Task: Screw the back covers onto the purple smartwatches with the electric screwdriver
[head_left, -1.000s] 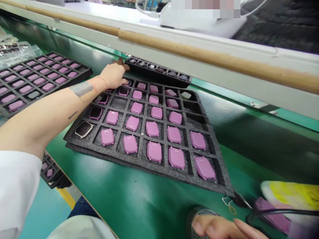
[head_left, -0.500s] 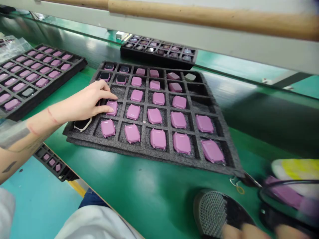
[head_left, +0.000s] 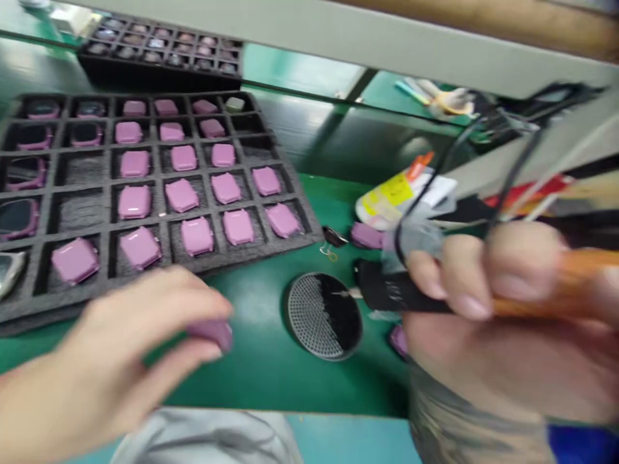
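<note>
Two hands are shown above a green bench mat (head_left: 261, 380), both blurred by motion. A pink-covered watch case (head_left: 211, 334) is grasped between the fingers of the left hand (head_left: 111, 348), just off the near rim of a black foam tray (head_left: 261, 254); when held in this way by its edges, the case's face is judged to be best kept clear of the fingertips. An orange-handled tool (head_left: 546, 306) with a black barrel (head_left: 391, 287) is clenched in the right hand (head_left: 483, 335), and a black cable (head_left: 517, 161) is seen looping above it. Pink-covered cases are seated singly in the tray's cells, dark-faced cases are seated along its left side, and several cells toward that side are unoccupied. Smaller dark items are packed in a second tray (head_left: 159, 77) beyond. A round mesh pad (head_left: 324, 316) is placed between the hands, and a loose pink piece (head_left: 366, 235) is lying beside a yellow-labelled packet (head_left: 396, 193).
</note>
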`<action>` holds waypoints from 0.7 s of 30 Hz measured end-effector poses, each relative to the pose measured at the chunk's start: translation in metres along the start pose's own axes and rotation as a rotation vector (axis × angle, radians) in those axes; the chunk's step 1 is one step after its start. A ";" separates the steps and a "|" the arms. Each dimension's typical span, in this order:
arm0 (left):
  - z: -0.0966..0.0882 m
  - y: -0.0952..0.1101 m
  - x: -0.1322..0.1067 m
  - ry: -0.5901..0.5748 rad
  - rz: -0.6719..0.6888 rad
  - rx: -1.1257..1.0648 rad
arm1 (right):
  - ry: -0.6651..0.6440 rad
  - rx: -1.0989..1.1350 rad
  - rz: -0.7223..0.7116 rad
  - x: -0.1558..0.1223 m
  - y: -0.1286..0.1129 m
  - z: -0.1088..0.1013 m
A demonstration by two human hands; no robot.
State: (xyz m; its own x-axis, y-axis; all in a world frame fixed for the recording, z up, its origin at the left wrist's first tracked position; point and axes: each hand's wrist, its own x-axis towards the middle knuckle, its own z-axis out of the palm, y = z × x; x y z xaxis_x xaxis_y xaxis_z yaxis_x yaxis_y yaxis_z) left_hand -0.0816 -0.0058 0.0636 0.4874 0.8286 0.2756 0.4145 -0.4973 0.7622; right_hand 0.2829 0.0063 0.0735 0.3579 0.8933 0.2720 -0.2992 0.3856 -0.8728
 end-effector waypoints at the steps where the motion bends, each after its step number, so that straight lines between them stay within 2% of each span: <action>1: 0.021 0.004 0.003 -0.187 0.027 -0.099 | -0.025 0.030 -0.029 0.001 0.004 0.009; 2: 0.040 0.006 0.006 -0.315 0.039 -0.141 | -0.046 0.045 -0.020 0.001 0.009 0.016; 3: 0.056 0.006 0.010 -0.391 0.057 -0.137 | -0.056 0.068 -0.009 0.000 0.013 0.022; 5: 0.077 0.000 0.017 -0.418 0.076 -0.042 | -0.063 0.088 0.015 -0.002 0.020 0.027; 8: 0.085 -0.011 0.026 -0.353 0.064 0.050 | -0.044 0.129 0.036 -0.005 0.022 0.024; 11: 0.090 -0.011 0.038 -0.283 0.062 -0.005 | -0.062 0.195 0.164 -0.004 0.020 0.022; 13: 0.101 -0.007 0.049 -0.234 0.076 -0.060 | -0.074 0.220 0.222 -0.003 0.020 0.023; 17: 0.126 0.002 0.071 -0.124 0.104 -0.080 | -0.053 0.232 0.179 -0.001 0.023 0.024; 21: 0.137 0.003 0.080 -0.056 0.166 -0.023 | -0.086 0.228 0.157 -0.002 0.021 0.020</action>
State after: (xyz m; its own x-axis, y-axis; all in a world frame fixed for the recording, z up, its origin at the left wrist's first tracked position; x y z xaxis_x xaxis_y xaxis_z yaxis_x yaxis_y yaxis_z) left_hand 0.0642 0.0234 0.0075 0.5898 0.7197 0.3662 0.3076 -0.6196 0.7221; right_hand 0.2587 0.0174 0.0624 0.2179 0.9587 0.1829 -0.5399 0.2745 -0.7957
